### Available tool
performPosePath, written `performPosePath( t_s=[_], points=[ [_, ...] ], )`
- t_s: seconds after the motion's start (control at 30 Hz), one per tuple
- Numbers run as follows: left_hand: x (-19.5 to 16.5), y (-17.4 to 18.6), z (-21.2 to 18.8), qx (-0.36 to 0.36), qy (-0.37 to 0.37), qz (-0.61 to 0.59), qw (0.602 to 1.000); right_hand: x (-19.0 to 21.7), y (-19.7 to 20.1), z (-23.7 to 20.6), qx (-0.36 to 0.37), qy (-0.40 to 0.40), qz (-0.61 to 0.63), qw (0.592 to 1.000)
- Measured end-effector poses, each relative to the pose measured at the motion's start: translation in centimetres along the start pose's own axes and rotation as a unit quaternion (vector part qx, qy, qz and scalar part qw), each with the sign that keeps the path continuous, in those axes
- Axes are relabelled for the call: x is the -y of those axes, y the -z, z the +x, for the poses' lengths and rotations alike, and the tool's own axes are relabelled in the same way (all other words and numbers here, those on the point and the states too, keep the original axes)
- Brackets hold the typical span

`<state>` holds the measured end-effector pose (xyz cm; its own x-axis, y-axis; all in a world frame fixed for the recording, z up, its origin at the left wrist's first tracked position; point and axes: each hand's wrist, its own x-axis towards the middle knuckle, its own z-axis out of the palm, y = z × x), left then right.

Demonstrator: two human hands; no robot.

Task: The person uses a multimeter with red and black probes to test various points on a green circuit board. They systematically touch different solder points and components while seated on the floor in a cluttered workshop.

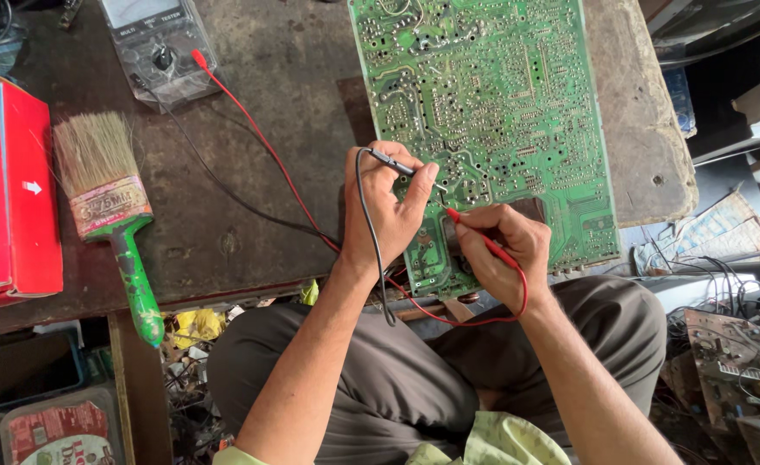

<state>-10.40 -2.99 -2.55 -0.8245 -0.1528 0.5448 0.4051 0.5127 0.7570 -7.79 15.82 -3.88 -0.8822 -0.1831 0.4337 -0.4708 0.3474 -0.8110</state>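
Left hand (388,211) pinches the black probe (394,163), right hand (505,250) grips the red probe (481,238), both tips down on the green circuit board (500,103) lying on the surface (251,215).

Both hands, left (388,211) and right (505,250), sit at the near edge of the green circuit board (492,112), which fills the desk (251,215) toward 12 o'clock. Toward 10 o'clock bare desk lies open, crossed by the red lead (255,138) and black lead (216,181) running to the meter (160,47). At 9 o'clock the paintbrush (108,207) and red boxes (9,181) block. At 3 o'clock, past the desk edge, tangled wires and boards (733,344) crowd.
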Motion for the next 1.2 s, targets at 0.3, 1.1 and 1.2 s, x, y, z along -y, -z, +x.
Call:
performPosePath(
  t_s=[0.3, 1.1, 1.2],
  points=[
    [0.1, 0.0, -0.1, 0.0, 0.0, -0.007, 1.0, -0.1, -0.5, -0.2, -0.042, -0.032, -0.034, 0.998],
    [2.0, 2.6, 0.4, 0.047, 0.047, -0.104, 0.992, 0.3, 0.4, 0.0, -0.001, 0.022, 0.029, 0.999],
    [1.9, 2.6, 0.4, 0.052, 0.057, -0.107, 0.991, 0.4, 0.3, 0.2, 0.001, 0.025, 0.015, 1.0]
  ],
)
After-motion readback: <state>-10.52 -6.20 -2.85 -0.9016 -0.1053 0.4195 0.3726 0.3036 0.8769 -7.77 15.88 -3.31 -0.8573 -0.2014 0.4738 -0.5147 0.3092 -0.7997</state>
